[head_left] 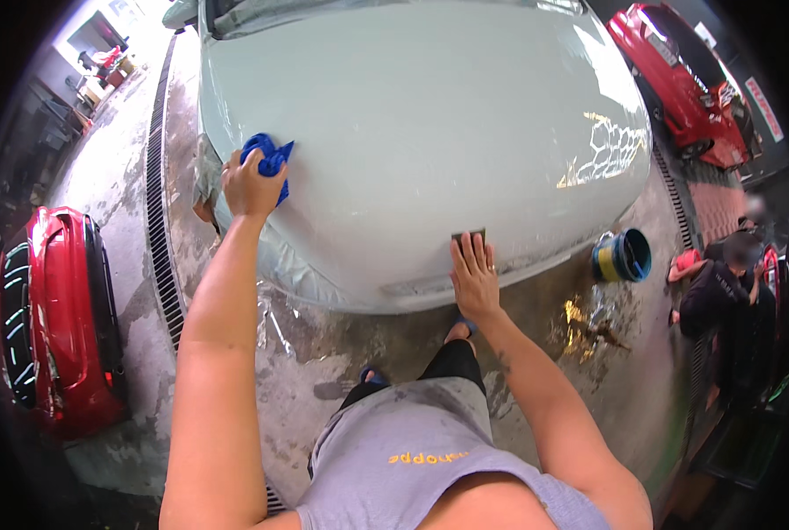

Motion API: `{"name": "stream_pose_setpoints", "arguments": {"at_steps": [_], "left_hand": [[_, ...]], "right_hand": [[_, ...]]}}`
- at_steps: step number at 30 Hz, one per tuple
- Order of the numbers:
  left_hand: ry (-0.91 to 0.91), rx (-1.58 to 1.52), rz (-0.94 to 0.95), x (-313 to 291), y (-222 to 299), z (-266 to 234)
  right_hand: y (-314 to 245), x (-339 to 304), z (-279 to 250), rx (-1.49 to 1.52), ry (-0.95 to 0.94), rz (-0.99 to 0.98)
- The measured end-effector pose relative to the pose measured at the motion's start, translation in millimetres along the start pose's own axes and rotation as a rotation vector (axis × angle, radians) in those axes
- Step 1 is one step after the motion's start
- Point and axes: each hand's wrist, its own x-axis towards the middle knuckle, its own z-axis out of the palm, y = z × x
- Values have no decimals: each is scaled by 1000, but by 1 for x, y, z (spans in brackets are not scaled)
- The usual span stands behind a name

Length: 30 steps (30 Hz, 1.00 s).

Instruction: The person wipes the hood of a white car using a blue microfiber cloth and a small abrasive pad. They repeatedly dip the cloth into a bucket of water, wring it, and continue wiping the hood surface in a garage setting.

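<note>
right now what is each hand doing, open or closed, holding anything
Left hand: closed, holding a blue cloth on the pale hood.
Right hand: open, fingers laid over a dark block on the hood.

We see honeycomb glare (619, 146) near the right edge of the hood (394, 132). Light bleaches the floor's (101, 155) far-left corner. Outer edges curve.

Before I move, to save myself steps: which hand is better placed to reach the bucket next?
Probably the right hand: it rests on a dark pad on the hood, nearer the bucket. The left hand grips a blue cloth farther off.
</note>
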Motion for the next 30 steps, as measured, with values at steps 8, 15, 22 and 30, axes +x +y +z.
{"name": "stream_pose_setpoints", "arguments": {"at_steps": [8, 15, 22, 30], "left_hand": [[468, -205, -293, -4, -52, 32], [450, -280, -173, 1, -52, 35], [483, -220, -234, -4, -71, 38], [504, -158, -241, 4, -62, 53]], "right_hand": [[-22, 303, -43, -147, -131, -98], [13, 573, -29, -130, -122, 29], [-24, 367, -17, -133, -104, -126], [3, 4, -4, -160, -246, -156]]}}
